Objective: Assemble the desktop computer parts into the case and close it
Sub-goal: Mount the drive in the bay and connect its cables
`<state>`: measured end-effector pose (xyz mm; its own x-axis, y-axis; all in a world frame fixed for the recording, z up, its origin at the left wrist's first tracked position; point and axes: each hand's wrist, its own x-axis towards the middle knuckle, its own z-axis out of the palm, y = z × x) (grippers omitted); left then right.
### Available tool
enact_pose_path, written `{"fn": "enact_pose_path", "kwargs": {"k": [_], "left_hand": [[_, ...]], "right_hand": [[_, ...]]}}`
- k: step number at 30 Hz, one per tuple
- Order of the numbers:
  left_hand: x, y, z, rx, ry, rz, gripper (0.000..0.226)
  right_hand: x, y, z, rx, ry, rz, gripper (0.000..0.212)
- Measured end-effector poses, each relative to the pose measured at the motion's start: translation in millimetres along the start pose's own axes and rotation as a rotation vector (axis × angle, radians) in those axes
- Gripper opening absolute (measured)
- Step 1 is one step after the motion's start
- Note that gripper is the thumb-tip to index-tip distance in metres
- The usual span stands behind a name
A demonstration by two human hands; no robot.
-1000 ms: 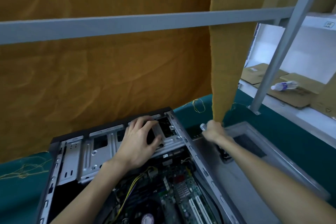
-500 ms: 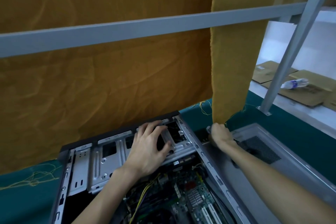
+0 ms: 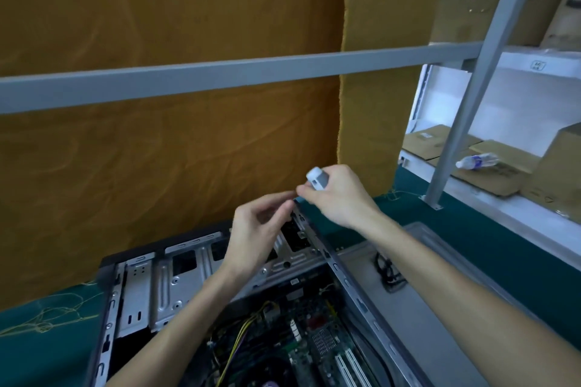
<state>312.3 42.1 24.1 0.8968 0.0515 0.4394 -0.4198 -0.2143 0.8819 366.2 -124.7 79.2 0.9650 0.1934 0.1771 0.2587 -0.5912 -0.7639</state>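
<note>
Open computer case (image 3: 176, 280) on the green surface (image 3: 490, 248) at lower centre, motherboard (image 3: 314, 342) showing inside, right hand (image 3: 338, 195) gripping a small grey-white tool (image 3: 317, 177) above the case's far corner, left hand (image 3: 261, 229) beside it with fingertips pinched together, what they pinch blurred, side panel (image 3: 418, 305) lying flat just right of the case.

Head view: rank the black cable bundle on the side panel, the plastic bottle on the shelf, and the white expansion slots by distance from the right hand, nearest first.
From the right hand:
1. Black cable bundle, just below on the panel.
2. Plastic bottle, right, on the shelf.
3. White expansion slots, bottom of the case.
</note>
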Motion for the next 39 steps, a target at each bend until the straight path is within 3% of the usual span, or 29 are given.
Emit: {"fn": "enact_pose_path", "kwargs": {"k": [3,6,10,14,19,26,39], "left_hand": [[7.5,18.3,2.8,-0.273,0.106,0.006,0.019],[11.8,21.3,-3.3,-0.376,0.189,-0.025,0.017],[13.1,13.2,-15.1,-0.437,0.092,-0.122,0.022],[6.7,4.2,-26.4,-0.558,0.040,-0.245,0.025],[-12.4,-11.7,-37.5,-0.453,0.014,-0.308,0.031],[-20.9,-10.7,-38.2,-0.266,-0.084,-0.189,0.017],[-22.1,-16.2,-31.3,-0.146,-0.012,-0.064,0.011]], "right_hand": [[-9.5,-31.3,-0.8,0.294,-0.033,0.027,0.024],[-13.9,-45.4,3.7,0.681,-0.109,0.179,0.018],[-21.4,-41.0,22.5,0.889,-0.162,0.280,0.025],[-22.1,-23.7,26.2,1.178,0.058,0.381,0.019],[-18.3,7.8,22.7,1.647,0.386,0.417,0.013],[-19.8,35.6,23.7,1.829,0.557,0.466,0.019],[-14.2,37.4,29.3,1.849,0.552,0.480,0.014]]}}
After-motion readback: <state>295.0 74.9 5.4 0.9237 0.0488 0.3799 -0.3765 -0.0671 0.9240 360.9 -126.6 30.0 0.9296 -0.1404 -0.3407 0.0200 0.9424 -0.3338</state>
